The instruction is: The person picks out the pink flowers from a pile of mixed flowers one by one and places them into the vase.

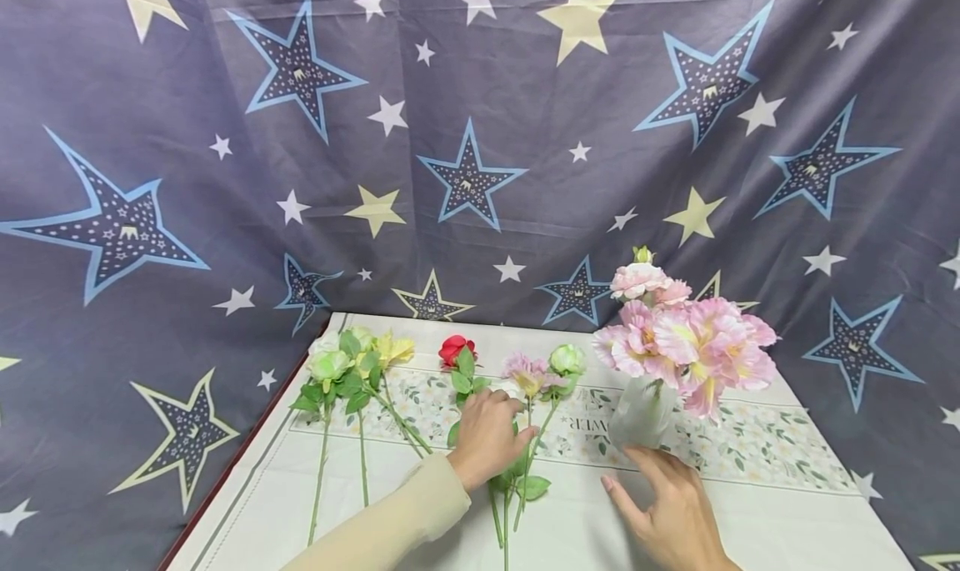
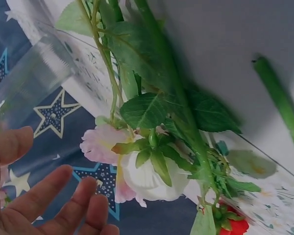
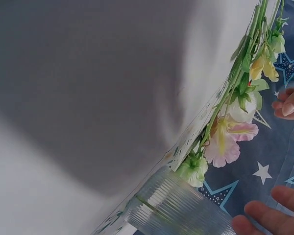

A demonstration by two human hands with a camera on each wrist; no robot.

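Note:
My left hand (image 1: pixel 491 438) is over the middle group of flowers, fingers apart and holding nothing in the left wrist view. Beneath or beside it are a white rose (image 2: pixel 157 178), hidden by the hand in the head view, a pink flower (image 1: pixel 528 375), a red rose (image 1: pixel 457 352) and a pale green rose (image 1: pixel 567 359). My right hand (image 1: pixel 671 504), thumb and fingers spread, is near the base of a clear ribbed vase (image 3: pixel 171 205). Whether a fingertip touches it, I cannot tell. Large pink blooms (image 1: pixel 705 346) stand in the vase, at the table's right side.
On the left of the table lie pale green roses (image 1: pixel 330 364) and a yellow flower (image 1: pixel 393 349), stems toward the front. A floral printed band (image 1: pixel 757 450) crosses the white tablecloth (image 1: pixel 262 504). Behind hangs a dark star-patterned curtain (image 1: pixel 375 162).

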